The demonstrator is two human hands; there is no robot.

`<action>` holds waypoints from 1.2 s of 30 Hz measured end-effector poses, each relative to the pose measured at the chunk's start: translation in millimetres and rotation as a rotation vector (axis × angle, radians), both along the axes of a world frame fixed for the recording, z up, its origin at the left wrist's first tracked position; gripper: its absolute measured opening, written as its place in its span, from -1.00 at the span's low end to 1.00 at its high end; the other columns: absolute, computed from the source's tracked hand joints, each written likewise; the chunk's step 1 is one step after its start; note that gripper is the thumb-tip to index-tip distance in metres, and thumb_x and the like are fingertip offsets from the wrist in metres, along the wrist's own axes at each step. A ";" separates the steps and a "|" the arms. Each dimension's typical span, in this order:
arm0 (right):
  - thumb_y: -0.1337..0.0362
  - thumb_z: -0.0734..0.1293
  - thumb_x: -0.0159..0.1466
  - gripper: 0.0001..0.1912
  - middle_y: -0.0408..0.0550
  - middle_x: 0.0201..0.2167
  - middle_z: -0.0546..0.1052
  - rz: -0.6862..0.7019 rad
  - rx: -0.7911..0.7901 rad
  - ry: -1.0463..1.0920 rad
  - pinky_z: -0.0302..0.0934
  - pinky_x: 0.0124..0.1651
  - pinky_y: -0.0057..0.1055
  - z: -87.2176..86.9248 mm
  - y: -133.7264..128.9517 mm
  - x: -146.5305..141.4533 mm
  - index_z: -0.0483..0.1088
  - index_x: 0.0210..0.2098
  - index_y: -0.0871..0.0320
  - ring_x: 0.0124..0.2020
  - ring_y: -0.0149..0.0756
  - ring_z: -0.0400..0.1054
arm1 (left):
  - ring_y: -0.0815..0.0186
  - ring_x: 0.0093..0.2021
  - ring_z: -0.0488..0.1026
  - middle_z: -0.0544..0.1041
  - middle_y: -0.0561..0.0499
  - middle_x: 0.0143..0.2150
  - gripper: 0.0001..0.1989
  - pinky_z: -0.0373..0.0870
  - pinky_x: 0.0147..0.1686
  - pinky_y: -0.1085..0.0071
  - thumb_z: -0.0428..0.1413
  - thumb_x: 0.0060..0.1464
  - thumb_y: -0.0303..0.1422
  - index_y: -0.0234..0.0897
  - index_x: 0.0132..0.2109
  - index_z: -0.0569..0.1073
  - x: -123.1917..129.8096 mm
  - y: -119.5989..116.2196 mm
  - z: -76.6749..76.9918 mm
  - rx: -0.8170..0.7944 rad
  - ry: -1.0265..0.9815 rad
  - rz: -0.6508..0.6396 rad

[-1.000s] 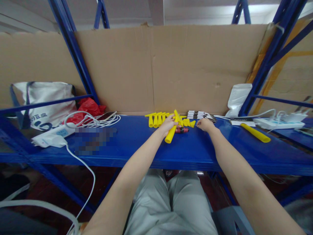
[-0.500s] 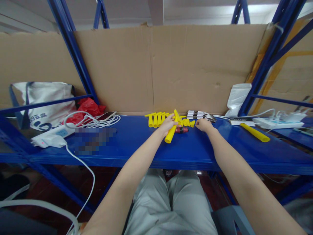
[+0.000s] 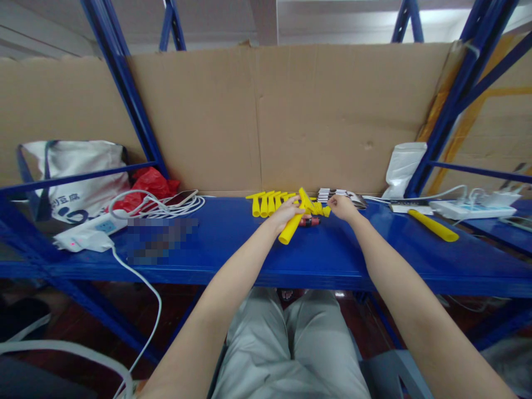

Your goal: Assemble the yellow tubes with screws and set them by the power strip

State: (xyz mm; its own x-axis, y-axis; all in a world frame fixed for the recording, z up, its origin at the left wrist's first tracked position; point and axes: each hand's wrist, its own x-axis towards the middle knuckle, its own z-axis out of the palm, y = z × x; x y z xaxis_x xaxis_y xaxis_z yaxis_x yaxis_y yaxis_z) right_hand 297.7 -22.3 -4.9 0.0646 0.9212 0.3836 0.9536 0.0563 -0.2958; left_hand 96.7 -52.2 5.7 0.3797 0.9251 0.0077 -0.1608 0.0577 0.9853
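Yellow tube [image 3: 291, 228]: is clamped in the left hand [image 3: 286, 213] over the bench [image 3: 233, 244], now leaned slightly further right, steadied by that hand alone. Right hand [image 3: 344, 208]: is shifted slightly toward the cardboard [image 3: 324, 116], beside small yellow pieces [image 3: 326, 211]; its grip cannot be told.

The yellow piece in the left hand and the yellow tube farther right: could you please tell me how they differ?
The yellow piece is held in the left hand, while the yellow tube lies on the blue shelf. The yellow piece has a crosspiece at its far end; the yellow tube shows none. Both are yellow and tubular.
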 end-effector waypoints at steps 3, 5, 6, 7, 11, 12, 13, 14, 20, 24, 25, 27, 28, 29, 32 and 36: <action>0.38 0.18 0.20 -0.81 0.09 -0.29 0.54 0.115 0.122 0.194 0.23 -0.18 -0.43 4.8 1.1 -10.1 0.42 -0.30 0.26 -0.26 -0.29 0.40 | 0.43 -0.48 0.50 0.37 -0.23 0.10 -0.28 0.37 -0.56 0.55 0.01 -0.03 -0.70 -0.19 0.27 0.11 -0.2 -0.8 -0.9 0.003 0.012 -0.026; 0.37 0.18 0.20 -0.85 0.04 -0.32 0.53 0.214 0.180 0.305 0.24 -0.21 -0.44 6.4 1.7 -17.2 0.38 -0.34 0.24 -0.32 -0.33 0.38 | 0.43 -0.49 0.50 0.39 -0.23 0.07 -0.29 0.37 -0.56 0.54 0.00 -0.02 -0.71 -0.20 0.27 0.10 -0.3 -0.5 -2.3 0.013 0.011 -0.053; 0.36 0.19 0.19 -0.87 0.03 -0.34 0.52 0.263 0.189 0.354 0.24 -0.23 -0.44 6.8 1.8 -20.6 0.36 -0.36 0.23 -0.34 -0.35 0.37 | 0.43 -0.50 0.50 0.41 -0.23 0.05 -0.29 0.36 -0.56 0.54 -0.01 -0.02 -0.71 -0.20 0.27 0.10 -0.3 -0.1 -3.1 0.018 0.011 -0.067; 0.35 0.19 0.19 -0.88 0.01 -0.36 0.51 0.308 0.186 0.397 0.25 -0.25 -0.45 6.9 1.7 -23.7 0.35 -0.37 0.22 -0.37 -0.37 0.36 | 0.42 -0.50 0.50 0.42 -0.23 0.03 -0.29 0.36 -0.56 0.54 -0.01 -0.02 -0.71 -0.21 0.27 0.10 -0.2 0.5 -4.0 0.022 0.011 -0.082; 0.32 0.21 0.16 -0.92 -0.07 -0.45 0.46 0.422 0.134 0.480 0.24 -0.33 -0.48 5.9 -1.3 -33.0 0.30 -0.41 0.19 -0.44 -0.41 0.32 | 0.43 -0.52 0.49 0.44 -0.22 -0.01 -0.30 0.32 -0.59 0.56 0.00 -0.03 -0.73 -0.24 0.26 0.11 0.9 2.9 -6.9 0.035 0.010 -0.118; 0.32 0.22 0.16 -0.93 -0.09 -0.47 0.44 0.438 0.127 0.479 0.24 -0.35 -0.48 5.6 -2.4 -34.6 0.30 -0.42 0.18 -0.45 -0.41 0.30 | 0.43 -0.52 0.49 0.43 -0.23 0.00 -0.30 0.32 -0.60 0.56 0.00 -0.03 -0.73 -0.24 0.26 0.11 1.3 3.5 -7.5 0.035 0.013 -0.116; 0.32 0.22 0.15 -0.93 -0.11 -0.49 0.43 0.450 0.123 0.476 0.23 -0.36 -0.48 5.2 -3.4 -35.9 0.30 -0.43 0.18 -0.47 -0.42 0.29 | 0.43 -0.52 0.49 0.41 -0.24 0.03 -0.30 0.32 -0.60 0.56 -0.01 -0.03 -0.73 -0.24 0.26 0.11 1.6 4.0 -8.1 0.034 0.019 -0.109; 0.31 0.22 0.14 -0.93 -0.12 -0.51 0.41 0.459 0.119 0.471 0.23 -0.38 -0.49 4.8 -4.2 -36.9 0.29 -0.44 0.18 -0.48 -0.42 0.28 | 0.43 -0.51 0.50 0.38 -0.26 0.07 -0.30 0.32 -0.61 0.56 -0.01 -0.02 -0.72 -0.23 0.26 0.10 1.9 4.6 -8.8 0.033 0.026 -0.099; 0.30 0.22 0.11 -0.92 -0.15 -0.56 0.37 0.454 0.100 0.459 0.20 -0.39 -0.49 3.5 -5.3 -38.3 0.28 -0.47 0.17 -0.49 -0.42 0.26 | 0.40 -0.44 0.53 0.29 -0.28 0.16 -0.27 0.30 -0.62 0.60 0.02 -0.03 -0.70 -0.16 0.26 0.10 2.2 8.8 -12.1 0.013 0.085 -0.091; 0.31 0.22 0.11 -0.94 -0.17 -0.55 0.35 0.440 0.088 0.463 0.19 -0.39 -0.48 2.9 -4.3 -37.5 0.25 -0.47 0.16 -0.49 -0.42 0.24 | 0.41 -0.47 0.52 0.29 -0.29 0.15 -0.27 0.30 -0.63 0.59 0.01 -0.03 -0.71 -0.19 0.27 0.11 2.2 6.8 -11.1 0.019 0.106 -0.088; 0.31 0.22 0.11 -0.95 -0.18 -0.55 0.34 0.438 0.089 0.465 0.19 -0.39 -0.48 2.7 -3.9 -37.3 0.25 -0.47 0.16 -0.49 -0.43 0.24 | 0.42 -0.48 0.51 0.28 -0.29 0.15 -0.27 0.30 -0.63 0.58 0.00 -0.03 -0.71 -0.20 0.27 0.11 2.2 5.9 -10.7 0.023 0.107 -0.084; 0.32 0.23 0.11 -0.95 -0.18 -0.53 0.34 0.431 0.094 0.469 0.19 -0.38 -0.48 2.1 -3.1 -36.8 0.23 -0.46 0.15 -0.48 -0.42 0.24 | 0.45 -0.50 0.50 0.27 -0.29 0.17 -0.27 0.28 -0.64 0.58 -0.01 -0.03 -0.72 -0.21 0.27 0.11 2.1 4.2 -9.9 0.028 0.104 -0.077; 0.31 0.24 0.11 -0.94 -0.17 -0.52 0.35 0.422 0.096 0.467 0.20 -0.37 -0.47 1.9 -2.7 -36.6 0.23 -0.46 0.15 -0.47 -0.42 0.24 | 0.45 -0.50 0.49 0.27 -0.29 0.17 -0.27 0.28 -0.64 0.59 -0.01 -0.03 -0.73 -0.20 0.27 0.11 2.0 3.7 -9.6 0.030 0.100 -0.076; 0.30 0.24 0.11 -0.94 -0.17 -0.51 0.36 0.411 0.099 0.459 0.21 -0.35 -0.46 1.7 -2.4 -36.4 0.23 -0.45 0.15 -0.46 -0.41 0.25 | 0.46 -0.50 0.49 0.27 -0.28 0.17 -0.27 0.28 -0.64 0.59 0.00 -0.04 -0.73 -0.19 0.27 0.12 1.8 3.3 -9.5 0.030 0.092 -0.076; 0.26 0.25 0.15 -0.89 -0.12 -0.47 0.41 0.358 0.112 0.407 0.22 -0.29 -0.43 1.9 -2.1 -35.7 0.24 -0.45 0.16 -0.41 -0.38 0.29 | 0.45 -0.48 0.50 0.32 -0.24 0.13 -0.28 0.29 -0.62 0.59 0.03 -0.04 -0.72 -0.17 0.25 0.15 1.0 3.0 -8.7 0.026 0.047 -0.085; 0.15 0.24 0.19 -0.78 -0.06 -0.44 0.45 0.297 0.125 0.338 0.21 -0.29 -0.44 3.5 -3.0 -33.8 0.27 -0.45 0.17 -0.40 -0.37 0.31 | 0.43 -0.46 0.51 0.39 -0.20 0.06 -0.31 0.33 -0.59 0.58 0.04 -0.04 -0.71 -0.17 0.22 0.17 0.6 2.3 -5.2 0.004 -0.039 -0.072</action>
State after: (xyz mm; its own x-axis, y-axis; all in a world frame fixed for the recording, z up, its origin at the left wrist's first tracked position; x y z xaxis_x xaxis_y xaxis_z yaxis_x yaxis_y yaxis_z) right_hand 263.9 -25.3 -1.4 -0.0540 0.8667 0.4959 0.7419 0.3672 -0.5610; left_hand 97.3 -49.9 0.5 0.4447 0.8952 0.0278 -0.1950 0.0665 0.9785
